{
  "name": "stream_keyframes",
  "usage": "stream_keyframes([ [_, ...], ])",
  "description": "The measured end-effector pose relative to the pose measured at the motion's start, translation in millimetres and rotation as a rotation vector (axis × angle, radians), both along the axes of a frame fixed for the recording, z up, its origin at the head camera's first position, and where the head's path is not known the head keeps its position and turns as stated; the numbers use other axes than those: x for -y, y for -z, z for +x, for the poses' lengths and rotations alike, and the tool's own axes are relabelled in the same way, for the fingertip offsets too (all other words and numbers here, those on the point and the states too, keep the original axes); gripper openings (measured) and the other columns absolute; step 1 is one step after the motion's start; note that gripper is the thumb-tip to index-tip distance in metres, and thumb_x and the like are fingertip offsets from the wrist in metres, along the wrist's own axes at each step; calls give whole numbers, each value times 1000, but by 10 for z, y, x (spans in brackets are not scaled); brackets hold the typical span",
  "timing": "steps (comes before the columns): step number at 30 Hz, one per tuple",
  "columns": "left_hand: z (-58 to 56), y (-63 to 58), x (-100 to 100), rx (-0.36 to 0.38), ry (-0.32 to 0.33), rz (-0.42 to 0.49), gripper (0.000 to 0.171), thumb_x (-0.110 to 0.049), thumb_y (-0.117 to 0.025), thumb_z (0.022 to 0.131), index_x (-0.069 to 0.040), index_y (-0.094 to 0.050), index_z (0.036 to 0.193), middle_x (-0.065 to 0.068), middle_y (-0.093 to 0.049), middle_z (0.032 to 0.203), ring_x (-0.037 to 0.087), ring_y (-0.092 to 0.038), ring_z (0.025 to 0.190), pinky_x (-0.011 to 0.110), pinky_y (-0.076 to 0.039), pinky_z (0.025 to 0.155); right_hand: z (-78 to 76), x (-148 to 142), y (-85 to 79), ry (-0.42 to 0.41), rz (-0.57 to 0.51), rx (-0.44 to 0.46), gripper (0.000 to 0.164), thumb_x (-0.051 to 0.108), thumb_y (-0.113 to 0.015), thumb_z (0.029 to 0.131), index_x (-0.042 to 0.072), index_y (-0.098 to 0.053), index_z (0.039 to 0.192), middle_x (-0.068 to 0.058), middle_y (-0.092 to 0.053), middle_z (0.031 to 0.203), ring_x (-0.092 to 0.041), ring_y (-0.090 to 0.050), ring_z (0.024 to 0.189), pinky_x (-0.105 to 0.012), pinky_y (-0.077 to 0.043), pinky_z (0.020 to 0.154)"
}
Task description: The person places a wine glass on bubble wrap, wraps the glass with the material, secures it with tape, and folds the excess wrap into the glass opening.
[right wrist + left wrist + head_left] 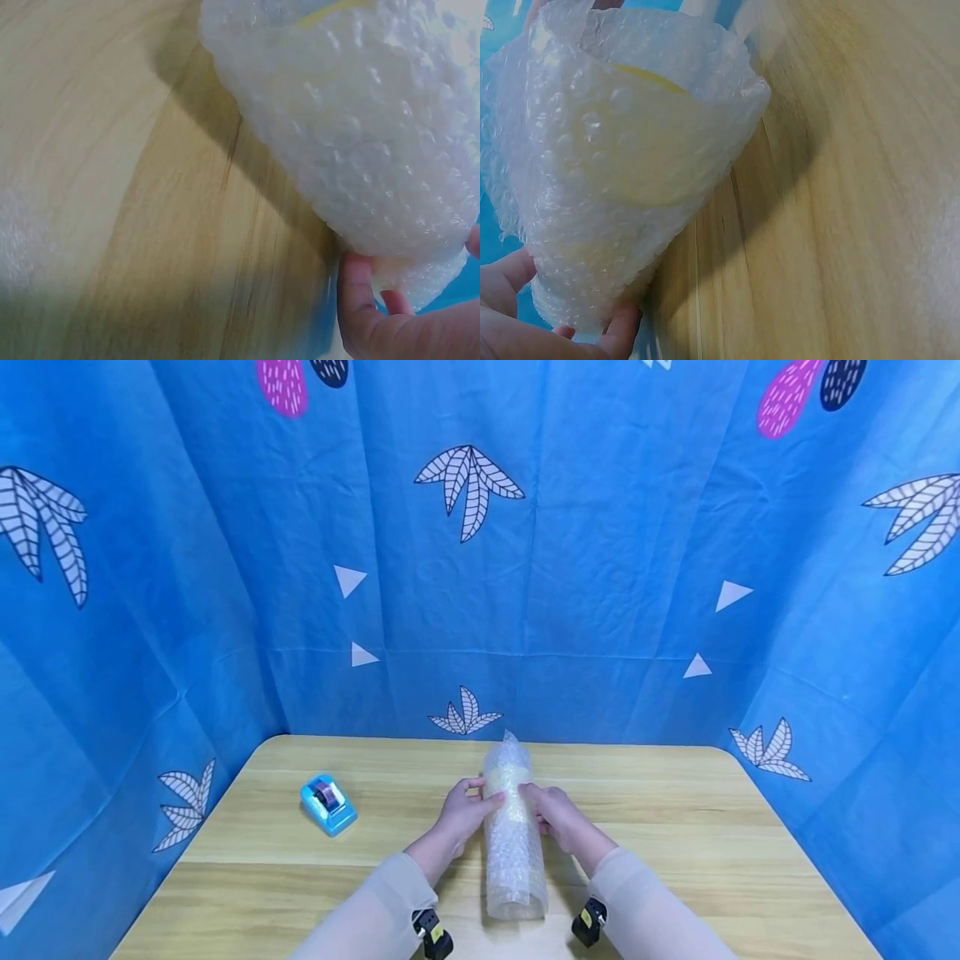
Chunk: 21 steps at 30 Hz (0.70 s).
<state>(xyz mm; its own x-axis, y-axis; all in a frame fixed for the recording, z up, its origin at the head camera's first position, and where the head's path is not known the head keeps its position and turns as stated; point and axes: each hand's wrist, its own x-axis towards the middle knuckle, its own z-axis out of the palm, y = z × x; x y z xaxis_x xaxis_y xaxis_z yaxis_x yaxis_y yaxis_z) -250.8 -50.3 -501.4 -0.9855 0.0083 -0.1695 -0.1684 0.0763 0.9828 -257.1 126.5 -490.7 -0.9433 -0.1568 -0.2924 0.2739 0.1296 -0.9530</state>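
Observation:
A long roll of clear bubble wrap lies lengthwise on the table between both hands, its open end toward me. Something pale yellow inside shows through the layers in both wrist views; its kind is hidden. My left hand grips the roll's left side near its far half, thumb on top. On the opposite side my right hand holds it the same way, fingers curled beneath. In the left wrist view, the left fingers reach under the wrap. The right fingers touch its underside in the right wrist view.
A blue tape dispenser with a roll of tape sits at the left on the wooden table. A blue patterned curtain hangs behind the table and along both sides. Each sleeve carries a small black wrist camera.

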Motion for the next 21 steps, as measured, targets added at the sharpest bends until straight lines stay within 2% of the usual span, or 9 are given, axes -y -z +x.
stream_keyframes([
  [5, -1, -5, -14, -1, 7, 26, 67, -23, -80, 86, 1, -46, 139, 26, -58, 127, 35, -63, 108, 47, -55, 93, -2, -9, -12, -5, 6, 4, 33, 31, -54, 98, 0, -63, 91, 3, -45, 60, -9, -44, 56, -22, -40, 56],
  [12, 18, -21, -26, 22, 12, 71, 68, -15, -79, 85, 1, -43, 141, 29, -54, 132, 36, -63, 109, 45, -57, 89, -3, -11, 2, 23, 21, 5, 29, 30, -54, 98, 4, -60, 87, 5, -30, 56, -10, -30, 55, -23, -33, 56],
  [21, 9, -23, -32, -13, 2, 28, 69, -16, -81, 83, -1, -46, 141, 26, -55, 131, 36, -61, 111, 46, -54, 92, 4, 5, -18, 40, 16, 24, 25, 28, -53, 97, 8, -55, 83, 4, -32, 61, -10, -31, 57, -23, -33, 56],
])
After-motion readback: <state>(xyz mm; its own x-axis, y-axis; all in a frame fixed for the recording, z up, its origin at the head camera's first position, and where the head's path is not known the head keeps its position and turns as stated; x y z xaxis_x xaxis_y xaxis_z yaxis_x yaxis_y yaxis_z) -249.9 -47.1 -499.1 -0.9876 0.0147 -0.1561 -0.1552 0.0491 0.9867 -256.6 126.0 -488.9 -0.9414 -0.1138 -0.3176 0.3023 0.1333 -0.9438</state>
